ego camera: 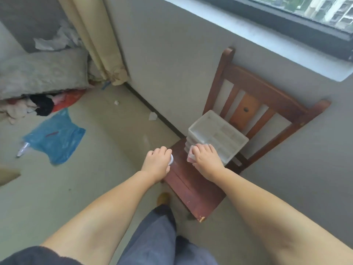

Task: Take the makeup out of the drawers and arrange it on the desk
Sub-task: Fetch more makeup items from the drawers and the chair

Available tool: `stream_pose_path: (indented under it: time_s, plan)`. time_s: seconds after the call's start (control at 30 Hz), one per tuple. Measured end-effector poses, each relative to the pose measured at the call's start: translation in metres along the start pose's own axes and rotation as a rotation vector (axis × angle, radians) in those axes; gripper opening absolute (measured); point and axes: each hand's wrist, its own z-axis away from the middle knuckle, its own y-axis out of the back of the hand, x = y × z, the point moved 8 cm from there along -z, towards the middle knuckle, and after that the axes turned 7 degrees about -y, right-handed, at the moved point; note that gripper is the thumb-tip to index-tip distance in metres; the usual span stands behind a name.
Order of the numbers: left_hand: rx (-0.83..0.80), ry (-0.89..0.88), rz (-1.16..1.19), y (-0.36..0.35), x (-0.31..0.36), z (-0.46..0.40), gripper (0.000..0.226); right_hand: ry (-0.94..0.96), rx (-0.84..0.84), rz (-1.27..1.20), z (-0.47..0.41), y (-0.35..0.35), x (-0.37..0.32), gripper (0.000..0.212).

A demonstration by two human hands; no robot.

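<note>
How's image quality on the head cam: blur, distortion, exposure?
Head view: strong wide-angle bending, so the window frame and wall run tilted; soft overall, and the white drawer unit on the wooden chair shows little detail; daylight is even, without hard shadows; the small items under the left hand and right hand are too blurred to identify.

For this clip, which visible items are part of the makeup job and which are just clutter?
Job:
- white drawer organizer on the wooden chair
- small white round item in the left hand
- pinkish item under the right hand

Lying about:
- blue plastic bag
- pile of clothes
- paper scraps on the floor
</note>
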Motion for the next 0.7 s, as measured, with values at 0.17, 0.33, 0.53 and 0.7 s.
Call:
stream_pose_path:
  time_s: [0.17, 0.33, 0.53, 0.7]
  plan:
    - [0.01, 0.282, 0.08, -0.018, -0.06, 0.125, 0.042, 0.191, -0.04, 0.109, 0.032, -0.01, -0.109, 0.04]
    - [0.035, 0.566, 0.153, -0.039, -0.123, 0.274, 0.041, 0.455, -0.057, 0.229, 0.066, -0.022, -0.25, 0.048]
    - [0.048, 0.873, 0.251, -0.083, -0.173, 0.485, 0.043, 0.733, -0.076, 0.153, 0.138, -0.042, -0.445, 0.034]
    - [0.037, 1.141, 0.331, -0.129, -0.198, 0.692, 0.039, 0.922, -0.209, 0.115, 0.228, -0.077, -0.62, 0.042]
